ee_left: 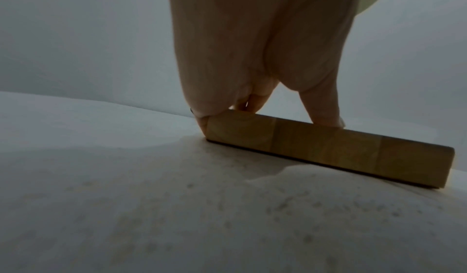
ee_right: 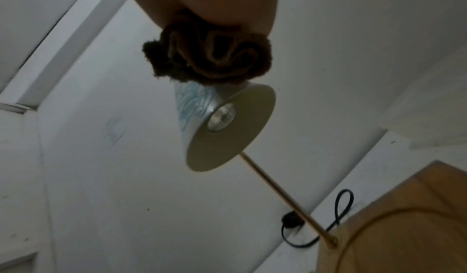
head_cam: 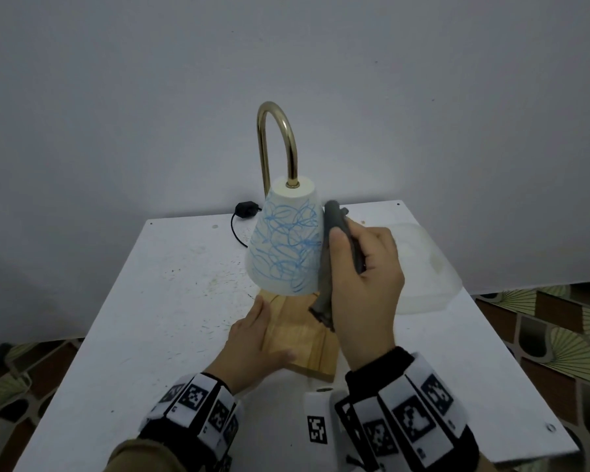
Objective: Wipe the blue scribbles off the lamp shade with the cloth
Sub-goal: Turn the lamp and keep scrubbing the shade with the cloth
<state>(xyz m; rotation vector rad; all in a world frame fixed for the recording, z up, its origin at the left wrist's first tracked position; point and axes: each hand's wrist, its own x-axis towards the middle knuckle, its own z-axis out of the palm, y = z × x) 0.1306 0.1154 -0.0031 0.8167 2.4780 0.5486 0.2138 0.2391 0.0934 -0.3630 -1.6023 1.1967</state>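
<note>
Both wrists wear black bands [head_cam: 419,417] with white square-code tags, lower frame; an olive sleeve [head_cam: 140,458] shows bottom left.

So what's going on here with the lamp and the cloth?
A person is cleaning a small table lamp. The left hand presses on the wooden base to steady it, while the right hand grips a folded grey cloth against the right side of the white lamp shade. The blue scribbles cover the side of the shade facing the head camera, so the wiping looks barely begun.
</note>
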